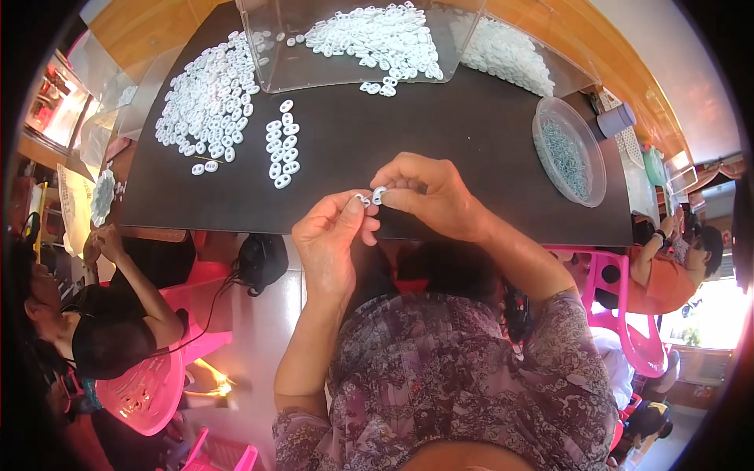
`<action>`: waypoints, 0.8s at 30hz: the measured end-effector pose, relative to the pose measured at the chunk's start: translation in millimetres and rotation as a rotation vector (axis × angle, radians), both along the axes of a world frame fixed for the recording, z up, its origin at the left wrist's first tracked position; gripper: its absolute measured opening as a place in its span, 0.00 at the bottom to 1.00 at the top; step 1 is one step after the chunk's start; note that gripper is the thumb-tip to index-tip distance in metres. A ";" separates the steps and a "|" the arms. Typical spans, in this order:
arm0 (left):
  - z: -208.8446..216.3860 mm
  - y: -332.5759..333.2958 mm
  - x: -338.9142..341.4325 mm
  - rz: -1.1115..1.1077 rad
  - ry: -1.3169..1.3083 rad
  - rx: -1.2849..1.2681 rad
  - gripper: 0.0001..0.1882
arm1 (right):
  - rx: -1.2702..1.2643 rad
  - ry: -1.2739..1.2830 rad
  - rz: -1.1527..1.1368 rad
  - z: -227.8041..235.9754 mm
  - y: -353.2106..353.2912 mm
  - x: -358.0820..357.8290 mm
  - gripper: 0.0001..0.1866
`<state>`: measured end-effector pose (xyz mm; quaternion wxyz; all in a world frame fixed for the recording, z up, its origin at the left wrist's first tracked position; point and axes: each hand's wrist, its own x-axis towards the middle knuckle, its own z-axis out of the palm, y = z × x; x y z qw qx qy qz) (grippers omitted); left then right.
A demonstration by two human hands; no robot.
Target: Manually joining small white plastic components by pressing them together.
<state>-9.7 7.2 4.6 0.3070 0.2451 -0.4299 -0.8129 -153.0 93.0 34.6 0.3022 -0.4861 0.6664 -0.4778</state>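
Near the table's front edge, my two hands meet with their fingertips almost touching. My right hand (437, 198) pinches a small white oval piece with two holes (378, 195) between thumb and forefinger. Another small white piece (362, 201) is gripped in the fingertips of my left hand (328, 229), close beside the first. Whether the two pieces are joined is too small to tell. Farther left on the dark table (440, 118), several matching white ovals (290, 142) lie in two uneven columns. A large loose heap of the same ovals (206, 94) spreads behind them.
Clear plastic bins at the back hold white ovals (377, 39) and whitish pieces (506, 55). A round clear dish (602, 177) of small blue-grey metal parts stands at right, beside a purple cup (616, 120). People sit on both sides; pink plastic chairs (149, 392) stand nearby.
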 end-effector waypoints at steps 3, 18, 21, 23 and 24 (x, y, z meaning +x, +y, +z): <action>2.3 1.5 1.7 -0.013 0.015 0.025 0.09 | -0.085 -0.277 -0.008 -14.3 2.9 3.1 0.05; 1.3 6.0 3.9 0.029 0.009 0.003 0.09 | -0.124 -0.463 -0.185 -12.3 10.8 20.5 0.07; 0.7 7.3 5.2 0.051 0.008 -0.013 0.09 | -0.049 -0.446 -0.169 -15.1 14.2 18.0 0.08; 0.6 8.1 5.4 0.058 0.003 -0.021 0.09 | -0.044 -0.452 -0.179 -15.6 14.9 17.3 0.09; 0.5 8.5 5.6 0.066 -0.001 -0.030 0.09 | -0.038 -0.457 -0.187 -15.9 15.3 17.1 0.10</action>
